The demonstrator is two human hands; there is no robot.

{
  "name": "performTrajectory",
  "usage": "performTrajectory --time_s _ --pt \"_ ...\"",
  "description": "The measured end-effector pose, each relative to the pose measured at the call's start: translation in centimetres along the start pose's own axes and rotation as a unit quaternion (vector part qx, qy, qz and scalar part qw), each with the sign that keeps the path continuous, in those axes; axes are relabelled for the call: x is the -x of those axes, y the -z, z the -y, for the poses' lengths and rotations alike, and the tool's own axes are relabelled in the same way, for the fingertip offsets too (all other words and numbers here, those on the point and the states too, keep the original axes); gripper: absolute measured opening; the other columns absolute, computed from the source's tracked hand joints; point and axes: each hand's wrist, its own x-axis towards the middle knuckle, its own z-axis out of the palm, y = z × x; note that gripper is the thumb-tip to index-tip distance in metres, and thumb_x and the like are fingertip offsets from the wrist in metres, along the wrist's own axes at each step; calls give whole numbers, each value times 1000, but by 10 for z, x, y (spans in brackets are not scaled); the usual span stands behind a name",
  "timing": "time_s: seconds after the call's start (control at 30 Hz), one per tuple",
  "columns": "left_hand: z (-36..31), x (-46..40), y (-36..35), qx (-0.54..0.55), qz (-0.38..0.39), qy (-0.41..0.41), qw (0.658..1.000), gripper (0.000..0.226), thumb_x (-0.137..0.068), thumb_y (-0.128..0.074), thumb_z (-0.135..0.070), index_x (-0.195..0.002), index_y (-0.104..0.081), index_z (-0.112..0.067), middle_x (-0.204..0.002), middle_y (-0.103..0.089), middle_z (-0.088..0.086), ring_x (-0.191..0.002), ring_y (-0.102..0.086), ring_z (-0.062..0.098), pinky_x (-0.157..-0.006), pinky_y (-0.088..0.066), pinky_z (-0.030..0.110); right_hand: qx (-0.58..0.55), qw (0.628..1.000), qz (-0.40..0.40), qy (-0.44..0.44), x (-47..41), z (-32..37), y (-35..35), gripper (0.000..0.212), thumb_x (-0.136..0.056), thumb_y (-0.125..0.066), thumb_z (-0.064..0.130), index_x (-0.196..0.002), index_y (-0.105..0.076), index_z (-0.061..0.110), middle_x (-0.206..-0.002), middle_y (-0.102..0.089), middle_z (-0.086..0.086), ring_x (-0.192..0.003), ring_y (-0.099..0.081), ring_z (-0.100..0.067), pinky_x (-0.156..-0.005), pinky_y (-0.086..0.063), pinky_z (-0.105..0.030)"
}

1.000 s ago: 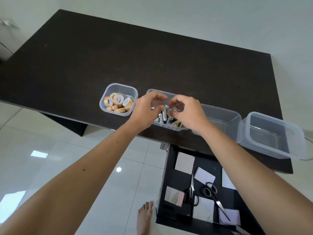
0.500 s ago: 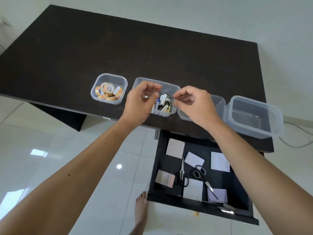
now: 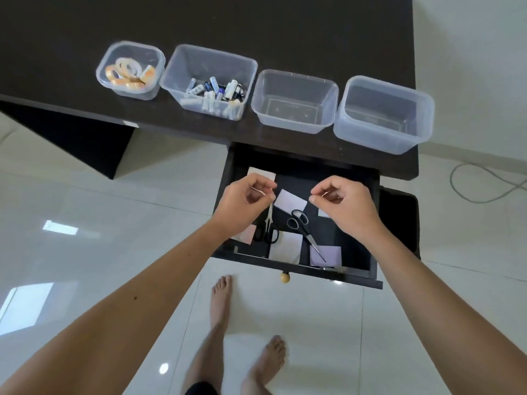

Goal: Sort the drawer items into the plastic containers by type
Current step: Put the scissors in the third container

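Both hands hover over the open drawer (image 3: 368, 269), the left hand (image 3: 242, 205) and right hand (image 3: 346, 205) loosely curled, thumb near forefinger, gripping nothing visible. Inside the drawer lie two scissors (image 3: 303, 228) and paper notes (image 3: 288, 245); beyond the drawer, on the desk (image 3: 256, 24), stand four plastic containers (image 3: 295, 102).
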Motion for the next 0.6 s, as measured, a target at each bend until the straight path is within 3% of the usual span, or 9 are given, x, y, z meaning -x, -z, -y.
performTrajectory --time_s 0.17,0.27,0.33,0.43,0.6 --pt "37 9 -30 -80 19 66 994 18 -100 -71 -25 -118 -70 -27 -112 -71 -9 -97 -70 7 -88 -62 27 12 998 44 -47 17 -57 -20 12 -87 -87 18 -93 -79 24 -87 -78 11 -78 -73 -7 -71 -53 -9" --pt "52 0 -41 -130 32 79 988 21 -99 -71 -27 -120 -68 -28 -119 -61 -6 -103 -64 8 -81 -60 27 7 997 52 -63 15 -80 -37 17 -84 -89 16 -93 -78 25 -89 -78 8 -80 -74 -12 -73 -54 -11" --pt "59 -9 -44 -147 22 72 986 25 -98 -72 -24 -123 -67 -26 -122 -58 -5 -106 -61 8 -84 -56 23 12 997 43 -65 10 -89 -47 20 -83 -90 18 -95 -76 27 -94 -77 7 -84 -75 -15 -75 -57 -13" --pt "70 -18 -49 -167 27 77 983 40 -96 -76 -23 -133 -62 -24 -127 -57 -4 -109 -62 10 -91 -55 25 20 997 36 -66 5 -97 -56 29 -82 -91 20 -106 -75 25 -103 -73 4 -85 -73 -17 -77 -58 -20" --pt "76 -26 -55 -178 28 120 976 67 -83 -89 -21 -139 -52 -21 -124 -56 -4 -93 -66 15 -87 -59 32 31 995 47 -79 0 -102 -65 59 -77 -95 20 -127 -66 23 -105 -66 4 -80 -69 -18 -80 -57 -30"
